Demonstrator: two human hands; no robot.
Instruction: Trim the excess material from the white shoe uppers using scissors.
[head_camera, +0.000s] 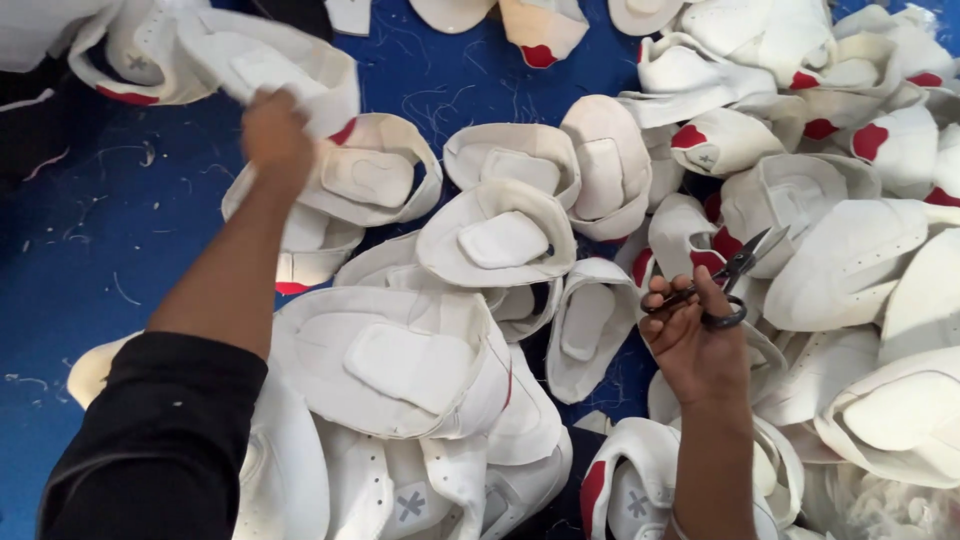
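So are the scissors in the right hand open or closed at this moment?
Open. The scissors in the right hand show two blades spread apart in a narrow V at the tips, pointing up and right over the white shoe uppers.

Your left hand (275, 135) sits upper left of the frame, gripping a shoe upper (270, 65). Your right hand (700, 340) sits right of centre, holding scissors (735, 275) above a pile of uppers (500, 240) spread across the cloth (90, 250).

Shoe workshop: heaped white shoe uppers (420, 360), thread scraps on blue worktable (80, 260).
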